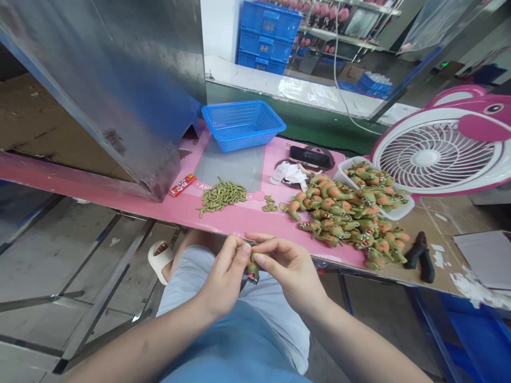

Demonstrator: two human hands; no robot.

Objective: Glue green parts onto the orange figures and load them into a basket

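Note:
Over my lap, just off the table's front edge, both hands meet around a small green and orange toy figure (252,270). My left hand (227,271) pinches it between thumb and fingers. On the other side my right hand (285,266) has its thumb and index finger closed on the same figure, partly covering it. A pile of small green curved pieces (223,197) lies on the pink table in front of my left hand, with a smaller cluster of green pieces (270,204) to its right. Many similar green and orange figures (335,207) are heaped beyond my right hand.
A blue plastic basket (243,146) stands at the back of the pink table (279,226). A metal cabinet (159,106) rises at left. At right are a white basket (401,210) of figures, a pink fan (427,154) and dark-handled pliers (423,258). A phone (311,157) lies behind.

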